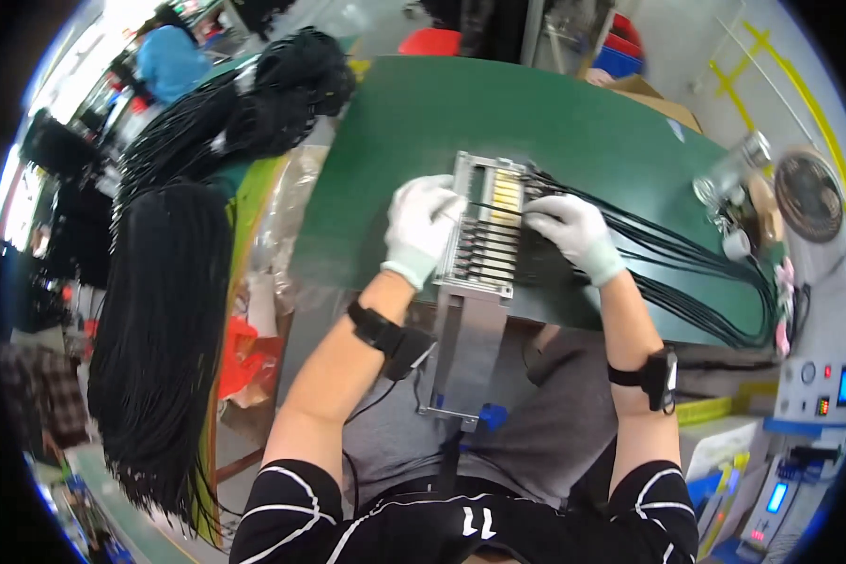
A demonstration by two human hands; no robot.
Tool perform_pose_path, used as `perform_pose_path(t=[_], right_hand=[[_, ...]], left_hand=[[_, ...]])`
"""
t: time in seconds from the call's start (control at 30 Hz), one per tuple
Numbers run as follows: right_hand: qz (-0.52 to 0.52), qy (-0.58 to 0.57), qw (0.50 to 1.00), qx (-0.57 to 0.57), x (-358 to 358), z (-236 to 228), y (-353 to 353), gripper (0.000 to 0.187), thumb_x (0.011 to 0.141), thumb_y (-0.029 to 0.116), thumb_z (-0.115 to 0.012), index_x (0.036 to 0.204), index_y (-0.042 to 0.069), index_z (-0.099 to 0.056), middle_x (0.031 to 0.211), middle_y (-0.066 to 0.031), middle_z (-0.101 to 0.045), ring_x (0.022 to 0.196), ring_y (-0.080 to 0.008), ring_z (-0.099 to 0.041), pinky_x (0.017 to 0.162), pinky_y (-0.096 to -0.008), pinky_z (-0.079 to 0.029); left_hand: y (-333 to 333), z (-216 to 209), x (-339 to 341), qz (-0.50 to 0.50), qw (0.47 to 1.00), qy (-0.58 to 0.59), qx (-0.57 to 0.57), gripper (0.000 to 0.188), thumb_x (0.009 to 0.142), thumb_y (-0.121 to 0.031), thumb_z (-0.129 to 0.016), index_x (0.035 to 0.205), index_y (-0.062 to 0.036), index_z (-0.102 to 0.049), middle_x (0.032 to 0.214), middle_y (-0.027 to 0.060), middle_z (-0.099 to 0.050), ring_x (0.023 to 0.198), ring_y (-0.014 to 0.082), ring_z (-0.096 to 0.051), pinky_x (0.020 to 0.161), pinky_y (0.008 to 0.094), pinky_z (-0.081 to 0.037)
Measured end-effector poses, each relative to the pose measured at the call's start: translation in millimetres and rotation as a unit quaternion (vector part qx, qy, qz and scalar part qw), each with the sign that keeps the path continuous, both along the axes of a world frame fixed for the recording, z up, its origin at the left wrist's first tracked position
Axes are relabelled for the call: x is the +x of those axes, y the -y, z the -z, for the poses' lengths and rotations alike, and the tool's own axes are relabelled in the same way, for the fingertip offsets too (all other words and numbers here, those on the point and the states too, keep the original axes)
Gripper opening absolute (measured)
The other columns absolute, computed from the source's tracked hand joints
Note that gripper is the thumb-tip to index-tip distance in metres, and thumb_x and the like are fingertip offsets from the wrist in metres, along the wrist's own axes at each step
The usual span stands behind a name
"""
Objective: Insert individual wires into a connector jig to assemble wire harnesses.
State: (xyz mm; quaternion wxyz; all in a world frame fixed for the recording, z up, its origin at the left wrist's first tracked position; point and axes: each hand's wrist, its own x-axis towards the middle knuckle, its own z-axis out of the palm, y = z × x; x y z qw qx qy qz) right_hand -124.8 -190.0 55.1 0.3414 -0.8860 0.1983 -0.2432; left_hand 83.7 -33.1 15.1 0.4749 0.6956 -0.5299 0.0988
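Note:
A metal fixture [448, 268] with a row of slots lies on the green table in front of me. Several black cables [487, 258] cross its near slots side by side, while yellowish blocks [507, 192] show in the far ones. My left hand [419, 226], in a white glove, is closed in a pinch at the fixture's left side. Opposite it, my right hand [576, 235], gloved too, has thumb and fingers closed at the right side. One black cable [494, 209] spans the slots between both sets of fingertips, which partly hide its ends.
Looped black cables [696, 242] spread to the right across the green table [404, 103]. Large black cable bundles [164, 320] hang at the left. A fan [809, 195], a glass jar [744, 150] and boxes with displays [818, 390] stand at the right. A metal plate [468, 352] extends toward my lap.

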Motion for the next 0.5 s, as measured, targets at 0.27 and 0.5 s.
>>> perform_pose_path(t=[0.27, 0.5], right_hand=[[0.030, -0.019, 0.977, -0.212, -11.8, -6.3, 3.8, 0.009, 0.078, 0.014, -0.076, 0.083, 0.010, -0.070, 0.081, -0.0074, -0.067, 0.084, -0.0302, -0.060, 0.078, -0.0413, -0.047], [0.033, 0.000, 0.968, -0.250, -8.5, -8.5, -2.6, 0.011, 0.078, 0.015, -0.077, 0.085, 0.011, -0.070, 0.083, -0.0060, -0.067, 0.086, -0.0293, -0.060, 0.079, -0.0411, -0.047]], left_hand=[[4.7, 1.6, -7.0, -0.006, 0.996, -0.033, 0.087, 0.022, 0.097, -0.026, -0.062, 0.104, -0.0099, -0.075, 0.109, 0.0083, -0.072, 0.106, 0.0255, -0.064, 0.095, 0.0364, -0.049], [-1.0, -5.1, -8.3, -0.004, 0.993, -0.050, 0.110, 0.021, 0.098, -0.023, -0.061, 0.105, -0.0096, -0.075, 0.104, 0.0078, -0.072, 0.101, 0.0256, -0.064, 0.092, 0.0356, -0.050]])
